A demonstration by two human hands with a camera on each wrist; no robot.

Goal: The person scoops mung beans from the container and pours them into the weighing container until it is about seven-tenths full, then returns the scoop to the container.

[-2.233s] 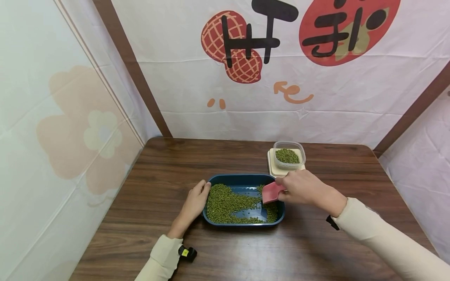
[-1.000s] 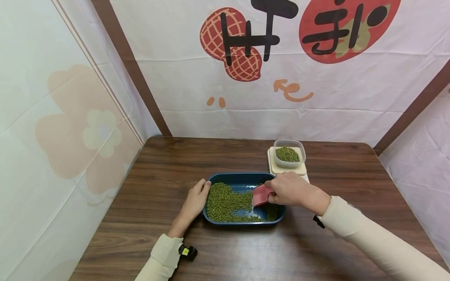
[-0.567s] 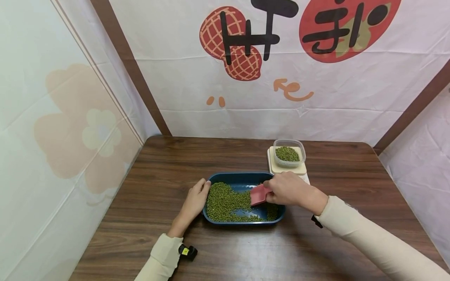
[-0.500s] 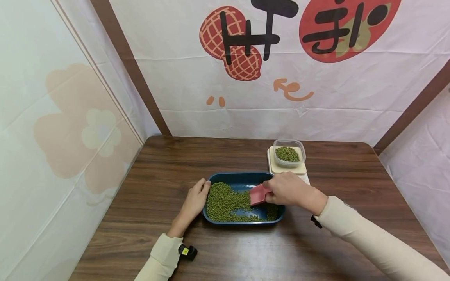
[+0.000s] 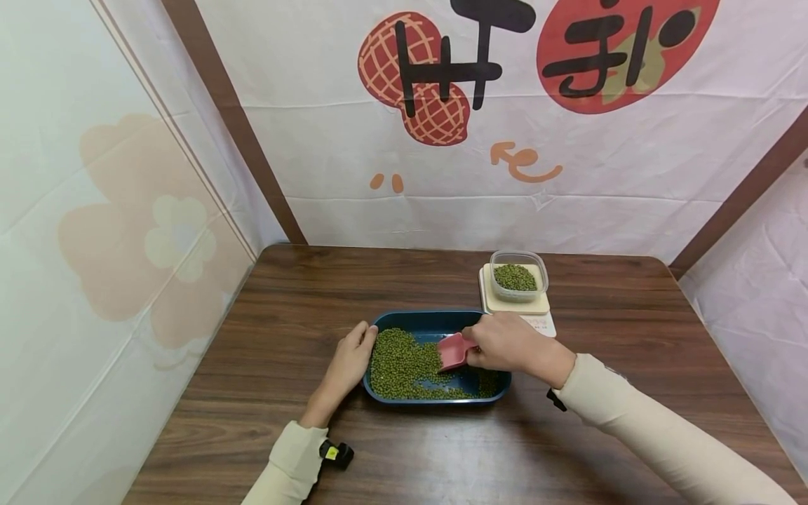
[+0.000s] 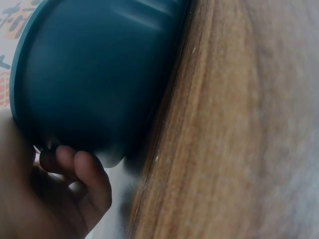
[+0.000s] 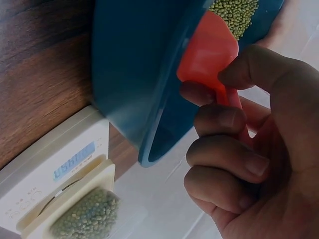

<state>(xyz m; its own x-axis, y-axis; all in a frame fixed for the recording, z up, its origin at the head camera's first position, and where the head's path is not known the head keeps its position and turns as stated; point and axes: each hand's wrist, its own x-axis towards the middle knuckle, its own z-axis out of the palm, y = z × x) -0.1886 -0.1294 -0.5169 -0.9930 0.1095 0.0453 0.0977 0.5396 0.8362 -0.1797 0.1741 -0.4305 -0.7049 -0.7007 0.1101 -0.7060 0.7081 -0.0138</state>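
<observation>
A blue tray (image 5: 435,401) holds green mung beans (image 5: 400,365), heaped mostly at its left side. My right hand (image 5: 508,341) grips the handle of a pink scoop (image 5: 452,352), whose front edge meets the bean heap inside the tray. In the right wrist view the fingers curl round the handle of the scoop (image 7: 209,50). My left hand (image 5: 348,356) holds the tray's left end, thumb at the rim; in the left wrist view its curled fingers lie against the outer wall of the tray (image 6: 94,74).
Behind the tray at the right stands a white kitchen scale (image 5: 539,324) with a lit display. On it sits a clear plastic tub (image 5: 519,294) partly filled with mung beans. All stand on a dark wooden table (image 5: 315,280), with a printed cloth (image 5: 315,140) hanging behind.
My right hand has moved left with the scoop, from the tray's right side to the edge of the bean heap. More of the scale shows. The left hand stays at the tray's end.
</observation>
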